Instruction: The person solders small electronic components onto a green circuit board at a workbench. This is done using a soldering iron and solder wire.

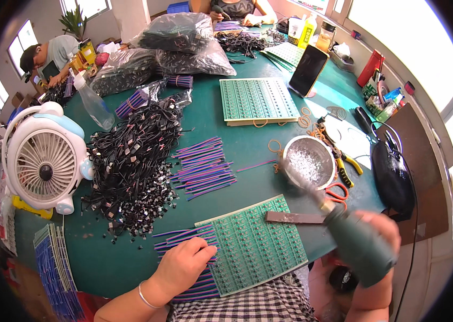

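A green circuit board panel [256,247] lies at the table's near edge, with a row of purple-and-blue wires [197,287] along its left side. My left hand [183,265] rests over those wires, fingers curled and closed on them at the board's edge; the fingertips are partly hidden. My right hand [382,231] grips a dark green soldering gun [358,244], blurred by motion. Its tip points toward a metal bowl [324,152] holding silvery bits. Across the board's right part lies a flat brown bar [293,217].
Loose wires [205,169] lie mid-table beside a heap of black cables [135,155]. A white fan [47,166] stands left. Stacked boards [258,99], a phone [308,70], yellow-handled pliers [344,169] and red scissors [337,194] are farther off. Two other people sit beyond.
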Demonstrator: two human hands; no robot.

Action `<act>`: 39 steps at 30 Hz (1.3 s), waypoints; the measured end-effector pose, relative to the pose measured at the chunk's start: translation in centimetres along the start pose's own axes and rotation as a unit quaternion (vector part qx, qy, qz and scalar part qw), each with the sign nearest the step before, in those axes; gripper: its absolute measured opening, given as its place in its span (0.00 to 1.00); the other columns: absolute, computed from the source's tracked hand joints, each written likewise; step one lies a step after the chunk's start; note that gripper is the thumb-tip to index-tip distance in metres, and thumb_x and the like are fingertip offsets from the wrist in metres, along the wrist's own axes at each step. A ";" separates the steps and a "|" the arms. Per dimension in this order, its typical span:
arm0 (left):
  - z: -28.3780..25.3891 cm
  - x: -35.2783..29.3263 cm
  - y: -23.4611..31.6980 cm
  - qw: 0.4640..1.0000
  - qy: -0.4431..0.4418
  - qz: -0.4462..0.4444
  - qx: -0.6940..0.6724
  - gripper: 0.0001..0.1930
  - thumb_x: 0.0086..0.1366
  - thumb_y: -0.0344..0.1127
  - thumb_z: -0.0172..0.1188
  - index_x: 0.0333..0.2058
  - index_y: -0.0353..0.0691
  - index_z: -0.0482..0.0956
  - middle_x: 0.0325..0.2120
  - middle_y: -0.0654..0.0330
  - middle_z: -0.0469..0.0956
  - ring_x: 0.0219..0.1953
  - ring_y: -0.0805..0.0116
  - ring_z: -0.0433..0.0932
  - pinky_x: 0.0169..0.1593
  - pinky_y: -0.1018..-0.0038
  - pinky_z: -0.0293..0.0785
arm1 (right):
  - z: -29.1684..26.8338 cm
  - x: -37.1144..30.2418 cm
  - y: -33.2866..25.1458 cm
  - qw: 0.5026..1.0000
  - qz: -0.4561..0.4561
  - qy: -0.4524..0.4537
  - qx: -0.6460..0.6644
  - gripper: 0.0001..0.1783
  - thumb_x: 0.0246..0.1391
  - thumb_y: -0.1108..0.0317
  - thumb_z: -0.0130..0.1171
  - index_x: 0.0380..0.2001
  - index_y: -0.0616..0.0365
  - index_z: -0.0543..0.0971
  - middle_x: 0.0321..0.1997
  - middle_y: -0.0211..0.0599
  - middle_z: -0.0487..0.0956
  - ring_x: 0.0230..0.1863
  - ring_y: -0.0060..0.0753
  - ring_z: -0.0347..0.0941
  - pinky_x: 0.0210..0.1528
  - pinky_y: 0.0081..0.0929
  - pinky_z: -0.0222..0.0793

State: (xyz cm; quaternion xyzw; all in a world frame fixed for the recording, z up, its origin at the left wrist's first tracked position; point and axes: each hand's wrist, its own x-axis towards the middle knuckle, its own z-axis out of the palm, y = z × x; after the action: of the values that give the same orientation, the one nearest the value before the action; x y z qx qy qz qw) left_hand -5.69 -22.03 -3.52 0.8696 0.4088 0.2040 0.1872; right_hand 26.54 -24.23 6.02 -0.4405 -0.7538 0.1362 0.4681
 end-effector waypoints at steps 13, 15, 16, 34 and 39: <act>-0.4 -2.1 4.4 0.521 -0.111 -0.394 -0.749 0.21 0.68 0.35 0.44 0.58 0.38 0.58 0.31 0.62 0.70 0.34 0.73 0.71 0.41 0.73 0.73 | 0.7 0.4 1.1 0.996 0.084 0.001 0.031 0.30 0.43 0.70 0.60 0.51 0.68 0.64 0.34 0.48 0.76 0.20 0.24 0.72 0.19 0.17 0.66; 0.0 -2.3 4.0 0.528 -0.148 -0.395 -0.737 0.23 0.69 0.35 0.41 0.60 0.38 0.52 0.32 0.61 0.70 0.36 0.73 0.71 0.44 0.72 0.72 | 1.7 -2.7 -0.5 0.963 0.248 -0.056 0.093 0.23 0.35 0.72 0.64 0.41 0.61 0.75 0.39 0.40 0.77 0.39 0.37 0.74 0.42 0.32 0.67; 0.0 -2.1 3.8 0.540 -0.168 -0.378 -0.733 0.23 0.69 0.34 0.41 0.61 0.38 0.51 0.32 0.61 0.70 0.36 0.72 0.71 0.43 0.72 0.72 | 2.0 -5.4 -0.5 0.965 0.245 -0.054 0.073 0.21 0.35 0.73 0.65 0.39 0.60 0.76 0.38 0.39 0.77 0.38 0.38 0.74 0.41 0.31 0.68; -0.1 -0.3 1.4 0.993 0.101 0.044 0.047 0.10 0.43 0.25 0.60 0.29 0.42 0.77 0.24 0.62 0.72 0.20 0.68 0.71 0.21 0.74 0.67 | 4.1 -14.2 -0.8 0.921 0.329 -0.106 0.181 0.16 0.44 0.73 0.60 0.38 0.67 0.74 0.30 0.41 0.76 0.29 0.35 0.72 0.32 0.28 0.68; 1.0 -0.5 0.7 0.988 0.115 0.034 0.098 0.10 0.47 0.33 0.60 0.32 0.46 0.79 0.25 0.68 0.71 0.21 0.72 0.70 0.21 0.76 0.67 | 5.2 -13.3 -1.1 0.929 0.307 -0.105 0.177 0.16 0.44 0.73 0.60 0.38 0.67 0.74 0.30 0.41 0.76 0.30 0.35 0.72 0.32 0.28 0.68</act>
State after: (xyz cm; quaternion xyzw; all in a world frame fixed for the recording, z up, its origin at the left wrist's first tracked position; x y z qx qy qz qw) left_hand -5.04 -22.99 -4.11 0.8676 0.4163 0.2679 0.0457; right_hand 23.95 -34.30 -3.86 -0.5438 -0.5903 0.4498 0.3918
